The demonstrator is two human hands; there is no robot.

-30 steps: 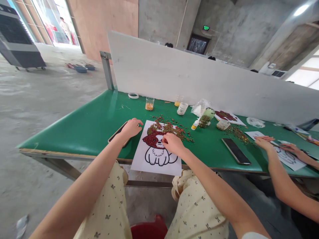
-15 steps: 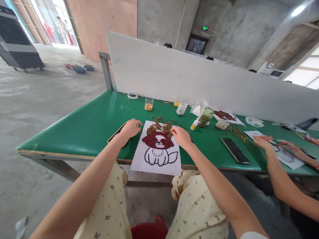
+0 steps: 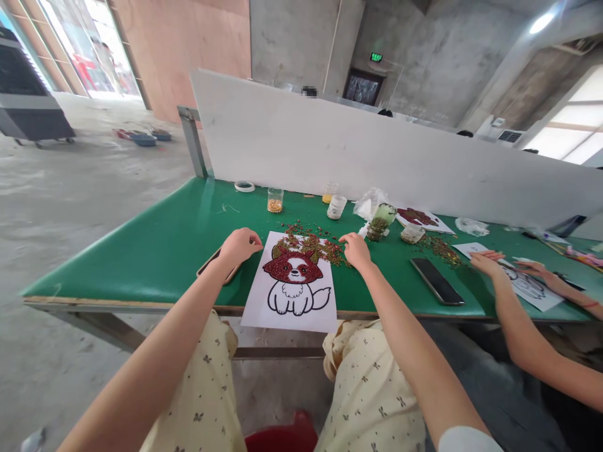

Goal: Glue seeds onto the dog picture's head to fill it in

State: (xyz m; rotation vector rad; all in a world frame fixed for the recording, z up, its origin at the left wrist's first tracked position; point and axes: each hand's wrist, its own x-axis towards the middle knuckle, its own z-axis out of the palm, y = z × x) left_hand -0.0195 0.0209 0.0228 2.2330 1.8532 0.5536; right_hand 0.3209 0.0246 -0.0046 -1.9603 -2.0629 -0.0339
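The green counter (image 3: pixel 155 251) carried a white sheet (image 3: pixel 292 295) with a dog outline, lying between the two hands, its head filled with red beans. Loose beans (image 3: pixel 315 243) were scattered just beyond the sheet's far edge. The left hand (image 3: pixel 239 245) rested loosely curled on a phone (image 3: pixel 210 263) beside the sheet. The right hand (image 3: pixel 357 249) lay at the bean pile, fingers drawn together; whether they pinched a bean could not be told.

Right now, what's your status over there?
Left hand curled at the paper's edge. Right hand reaching into loose beans. Dog picture head filled. Nothing blocking.
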